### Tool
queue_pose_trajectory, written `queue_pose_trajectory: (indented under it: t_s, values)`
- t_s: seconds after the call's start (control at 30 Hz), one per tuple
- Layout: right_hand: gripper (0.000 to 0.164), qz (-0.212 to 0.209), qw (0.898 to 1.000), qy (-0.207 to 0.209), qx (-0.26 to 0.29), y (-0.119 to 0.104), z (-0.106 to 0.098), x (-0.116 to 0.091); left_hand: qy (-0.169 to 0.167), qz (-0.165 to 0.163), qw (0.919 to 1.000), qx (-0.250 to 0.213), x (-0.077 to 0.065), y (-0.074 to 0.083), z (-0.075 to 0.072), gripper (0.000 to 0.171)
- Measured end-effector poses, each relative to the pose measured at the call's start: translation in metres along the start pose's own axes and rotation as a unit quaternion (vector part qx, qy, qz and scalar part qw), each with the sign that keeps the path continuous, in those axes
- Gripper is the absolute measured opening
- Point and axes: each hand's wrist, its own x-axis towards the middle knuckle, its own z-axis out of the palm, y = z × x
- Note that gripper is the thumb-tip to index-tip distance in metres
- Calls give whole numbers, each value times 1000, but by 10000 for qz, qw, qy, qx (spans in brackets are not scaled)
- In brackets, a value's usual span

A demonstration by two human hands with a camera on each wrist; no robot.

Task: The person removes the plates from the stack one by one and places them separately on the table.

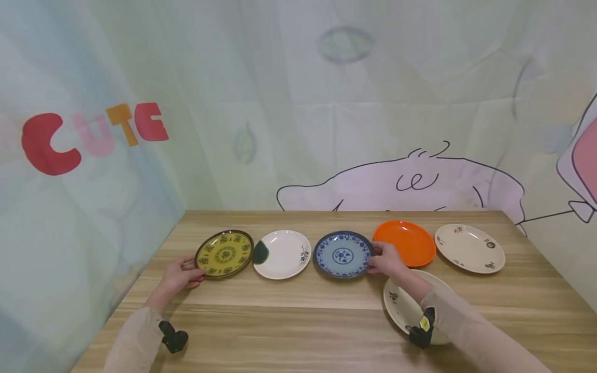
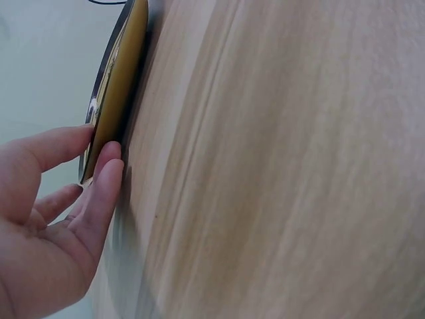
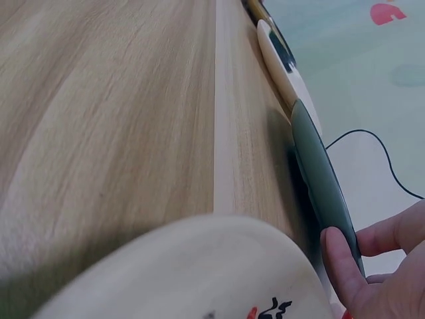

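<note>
My left hand (image 1: pixel 179 274) pinches the left rim of a yellow-green plate (image 1: pixel 225 254) with a dark edge. In the left wrist view, fingers lie on both sides of that rim. A blue-and-white patterned plate (image 1: pixel 343 255) has its right rim between the thumb and fingers of my right hand (image 1: pixel 387 259). The right wrist view shows the blue plate's greenish underside (image 3: pixel 322 176) tilted, with a shadow beneath. Between these two plates lies a white plate (image 1: pixel 284 254) with a dark green patch. Under my right forearm is a cream plate (image 1: pixel 398 308), partly hidden by the sleeve.
An orange plate (image 1: pixel 404 242) lies right of the blue one, its near edge close to my right wrist. Farther right is another cream plate (image 1: pixel 470 248) with small motifs. All rest on a wooden table (image 1: pixel 280 331), with a printed curtain (image 1: pixel 261 129) behind.
</note>
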Motion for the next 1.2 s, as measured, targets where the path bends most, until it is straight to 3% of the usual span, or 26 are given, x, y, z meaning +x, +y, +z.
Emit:
queue_pose_trajectory:
  t_s: [0.53,0.83,1.2]
  values:
    - [57,99,9996,39,278,-7,-2,0,-27,-113,9993,365,-2,5,-9,69]
    - [56,117,9985,190,495,-11,2,3,-59,181,9978,633,-2,7,-17,64]
    - [54,105,9959,413,797,-11,10,6,45,248,9981,565,-5,16,-17,64]
